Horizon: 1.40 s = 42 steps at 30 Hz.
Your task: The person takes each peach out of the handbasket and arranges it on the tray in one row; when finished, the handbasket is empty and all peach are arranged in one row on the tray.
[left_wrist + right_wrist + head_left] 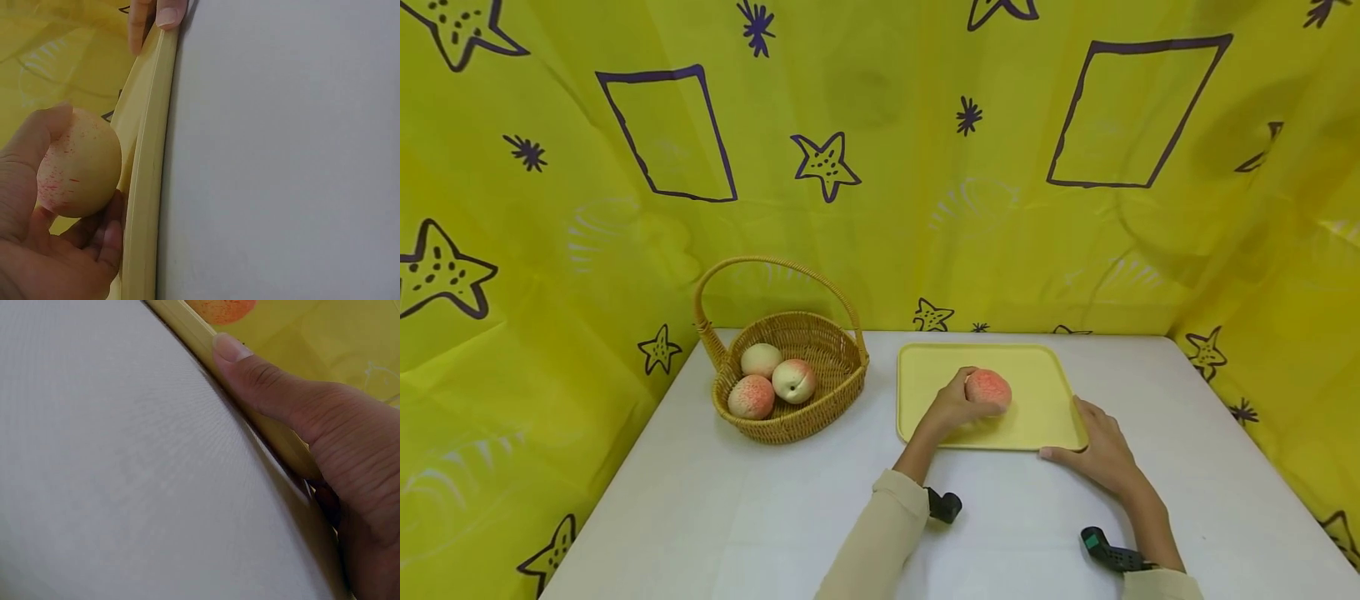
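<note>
In the head view my left hand grips a pink-blushed peach over the yellow tray. The left wrist view shows the peach between thumb and fingers, its pale, red-speckled side towards the camera. Whether its underside touches the tray cannot be made out. At the tray's near right corner, my right hand holds the rim. Its thumb lies along the near edge in the right wrist view, while the other fingers go round the side and are mostly hidden.
Left of the tray stands a wicker basket with a tall arched handle. Three peaches lie inside it. The white table meets yellow patterned cloth at the back and both sides.
</note>
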Tool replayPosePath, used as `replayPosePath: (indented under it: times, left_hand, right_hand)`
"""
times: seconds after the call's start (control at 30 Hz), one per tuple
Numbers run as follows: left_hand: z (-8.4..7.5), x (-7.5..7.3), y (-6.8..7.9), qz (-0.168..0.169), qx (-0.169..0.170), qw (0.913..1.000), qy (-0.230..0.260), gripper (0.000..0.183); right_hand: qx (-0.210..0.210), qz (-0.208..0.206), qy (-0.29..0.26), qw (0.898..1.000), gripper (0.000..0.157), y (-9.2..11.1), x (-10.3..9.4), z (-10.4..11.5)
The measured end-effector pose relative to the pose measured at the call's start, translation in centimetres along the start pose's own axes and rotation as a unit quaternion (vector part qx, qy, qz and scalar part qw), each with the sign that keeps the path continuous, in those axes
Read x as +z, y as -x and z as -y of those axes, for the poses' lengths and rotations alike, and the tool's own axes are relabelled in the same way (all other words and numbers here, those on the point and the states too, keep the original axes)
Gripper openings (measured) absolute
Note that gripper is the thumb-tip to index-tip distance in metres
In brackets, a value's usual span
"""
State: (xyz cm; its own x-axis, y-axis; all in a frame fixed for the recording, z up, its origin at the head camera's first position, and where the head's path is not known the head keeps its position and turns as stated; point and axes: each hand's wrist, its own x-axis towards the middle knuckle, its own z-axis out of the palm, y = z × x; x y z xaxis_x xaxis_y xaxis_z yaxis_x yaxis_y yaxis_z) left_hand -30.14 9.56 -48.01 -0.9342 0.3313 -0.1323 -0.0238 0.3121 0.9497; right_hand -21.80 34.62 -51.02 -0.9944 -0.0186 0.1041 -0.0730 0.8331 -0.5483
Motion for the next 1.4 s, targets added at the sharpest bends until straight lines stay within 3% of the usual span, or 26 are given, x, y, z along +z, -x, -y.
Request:
replayPosePath:
  times: [0.3, 0.67, 0.9, 1.13, 1.4]
  left_hand:
    - [-0.9, 1.6, -0.7, 0.001, -0.016, 0.9990, -0.042, 0.079]
    - [-2.1, 2.4, -2.3, -0.007, -0.024, 0.9922, -0.122, 0.078]
    - [-3.1, 4.1, -2.9, 0.001, -0.019, 0.9904, -0.137, 0.074]
    - [-3.7, 5.5, -3.6, -0.013, -0.021, 0.9859, -0.166, 0.078]
    - [-4.2, 5.9, -4.0, -0.022, -0.030, 0.9840, -0.174, 0.073]
  right_hand:
    - [-0.007, -0.007, -0.003, 1.000, 0.114, 0.2, 0.1, -0.1]
    - [-0.016, -0.009, -0.015, 1.000, 0.112, -0.4, 0.7, 0.2]
    - [-0.010, -0.013, -0.012, 1.000, 0.112, 0.0, 0.2, -0.3]
    - [-0.009, -0.015, -0.013, 1.000, 0.112, 0.0, 0.0, -0.5]
    - [-0.008, -0.017, -0.016, 1.000, 0.114, 0.0, 0.1, -0.6]
